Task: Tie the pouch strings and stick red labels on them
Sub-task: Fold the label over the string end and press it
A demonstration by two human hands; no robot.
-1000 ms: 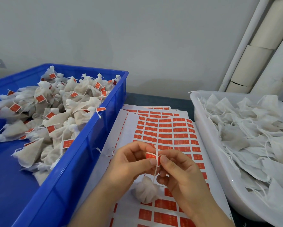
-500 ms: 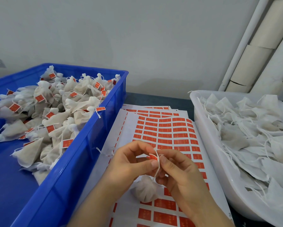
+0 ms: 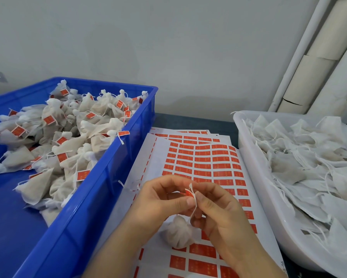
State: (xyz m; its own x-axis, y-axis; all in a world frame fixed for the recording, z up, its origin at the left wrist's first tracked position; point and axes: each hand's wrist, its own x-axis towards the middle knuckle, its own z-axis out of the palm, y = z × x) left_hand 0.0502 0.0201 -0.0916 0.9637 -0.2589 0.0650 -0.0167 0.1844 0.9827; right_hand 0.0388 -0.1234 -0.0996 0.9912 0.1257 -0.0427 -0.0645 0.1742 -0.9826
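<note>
At 9 o'clock a blue crate (image 3: 100, 189) holds tagged pouches (image 3: 68, 137). At 6 o'clock, over the label sheets (image 3: 204, 161) on the worktop (image 3: 188, 121), the left hand (image 3: 160, 199) and right hand (image 3: 218, 213) are together, both pinching a red label (image 3: 189, 194) around the string (image 3: 193, 209) of a pouch (image 3: 178, 233) just below them. Over the past second the label appears to have closed further over the string, so this pouch looks nearly finished, while untied pouches (image 3: 309, 167) wait in the white tub (image 3: 248, 157) at 3 o'clock.

yellow print on red labels (image 3: 202, 250) too blurred to read, no legible text
</note>
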